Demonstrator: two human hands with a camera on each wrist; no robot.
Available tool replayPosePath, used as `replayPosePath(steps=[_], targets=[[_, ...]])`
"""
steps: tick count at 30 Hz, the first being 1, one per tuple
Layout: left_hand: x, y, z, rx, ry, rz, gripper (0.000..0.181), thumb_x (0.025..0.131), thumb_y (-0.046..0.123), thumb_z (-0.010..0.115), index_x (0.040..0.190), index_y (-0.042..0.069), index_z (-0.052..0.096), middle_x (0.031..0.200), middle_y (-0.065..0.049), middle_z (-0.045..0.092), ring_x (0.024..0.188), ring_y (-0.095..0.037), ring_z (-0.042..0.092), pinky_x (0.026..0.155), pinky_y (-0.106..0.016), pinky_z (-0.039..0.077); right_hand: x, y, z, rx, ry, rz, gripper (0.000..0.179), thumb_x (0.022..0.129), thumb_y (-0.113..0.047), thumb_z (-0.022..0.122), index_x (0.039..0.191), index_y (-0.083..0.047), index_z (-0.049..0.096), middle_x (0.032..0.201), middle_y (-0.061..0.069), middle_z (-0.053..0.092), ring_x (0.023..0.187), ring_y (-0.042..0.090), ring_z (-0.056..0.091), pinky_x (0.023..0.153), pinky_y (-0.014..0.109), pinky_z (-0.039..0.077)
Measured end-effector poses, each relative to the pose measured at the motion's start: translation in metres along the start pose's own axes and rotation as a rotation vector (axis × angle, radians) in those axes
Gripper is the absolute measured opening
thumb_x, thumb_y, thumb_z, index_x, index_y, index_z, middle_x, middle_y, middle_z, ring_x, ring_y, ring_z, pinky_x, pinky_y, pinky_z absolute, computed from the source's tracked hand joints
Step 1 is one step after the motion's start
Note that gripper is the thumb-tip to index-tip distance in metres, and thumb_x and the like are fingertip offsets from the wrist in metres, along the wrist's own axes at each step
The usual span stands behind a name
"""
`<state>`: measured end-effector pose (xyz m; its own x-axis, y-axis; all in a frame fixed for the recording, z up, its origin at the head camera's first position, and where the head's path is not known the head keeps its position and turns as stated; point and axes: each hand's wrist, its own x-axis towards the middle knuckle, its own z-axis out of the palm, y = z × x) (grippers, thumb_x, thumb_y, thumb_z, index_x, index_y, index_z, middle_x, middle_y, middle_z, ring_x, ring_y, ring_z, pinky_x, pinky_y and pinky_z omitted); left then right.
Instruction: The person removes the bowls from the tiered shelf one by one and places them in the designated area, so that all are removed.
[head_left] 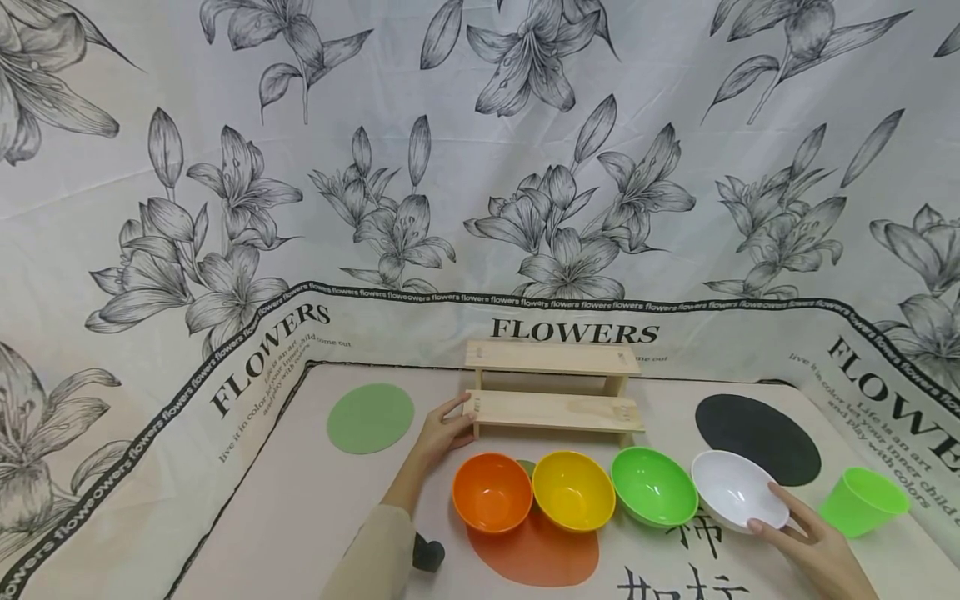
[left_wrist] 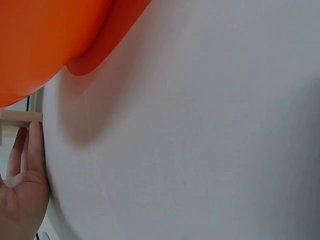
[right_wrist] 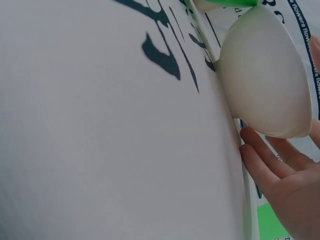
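My left hand [head_left: 444, 433] is at the left end of a small two-step wooden rack [head_left: 555, 408], with straight fingers touching the end of its lower board. In the left wrist view those fingers [left_wrist: 35, 150] reach the board's edge. My right hand [head_left: 813, 542] holds a white bowl [head_left: 738, 492] by its right side, thumb and fingers spread along the rim. The right wrist view shows fingers beside the white bowl's outer wall [right_wrist: 265, 75]. Left of it, an orange bowl [head_left: 492, 493], a yellow bowl [head_left: 573, 492] and a green bowl [head_left: 654, 487] stand upright in a row.
A green cup [head_left: 862, 502] stands right of the white bowl. Flat round patches lie on the table: green [head_left: 371, 418], black [head_left: 757, 437] and orange [head_left: 534, 554]. Flower-printed cloth [head_left: 405, 208] rises behind the rack and at both sides. Black characters mark the table front.
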<state>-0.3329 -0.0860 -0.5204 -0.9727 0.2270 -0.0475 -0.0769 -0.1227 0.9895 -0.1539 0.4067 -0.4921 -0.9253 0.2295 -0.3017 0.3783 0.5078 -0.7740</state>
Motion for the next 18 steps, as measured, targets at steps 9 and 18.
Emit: replayPosePath(steps=[9, 18], targets=[[-0.0023, 0.0015, 0.0001, -0.015, 0.005, -0.001, 0.055, 0.091, 0.014, 0.064, 0.141, 0.008, 0.043, 0.131, -0.031, 0.048, 0.107, -0.030, 0.060, 0.084, -0.041, 0.056, -0.0003, -0.0015, -0.0003, -0.007, -0.012, -0.010, 0.099, 0.088, -0.054, 0.057, 0.149, -0.009, -0.006, 0.152, 0.020, -0.018, 0.134, 0.051, -0.006, 0.107, 0.065, 0.019], [-0.0063, 0.0059, 0.0026, -0.004, -0.010, 0.011, 0.054, 0.093, 0.013, 0.060, 0.142, 0.005, 0.040, 0.133, -0.031, 0.046, 0.110, -0.032, 0.058, 0.085, -0.043, 0.055, -0.0045, -0.0037, -0.0051, -0.074, 0.046, -0.098, 0.097, 0.089, -0.051, 0.058, 0.149, -0.003, -0.001, 0.151, 0.029, -0.005, 0.127, 0.057, 0.023, 0.100, 0.053, 0.042]])
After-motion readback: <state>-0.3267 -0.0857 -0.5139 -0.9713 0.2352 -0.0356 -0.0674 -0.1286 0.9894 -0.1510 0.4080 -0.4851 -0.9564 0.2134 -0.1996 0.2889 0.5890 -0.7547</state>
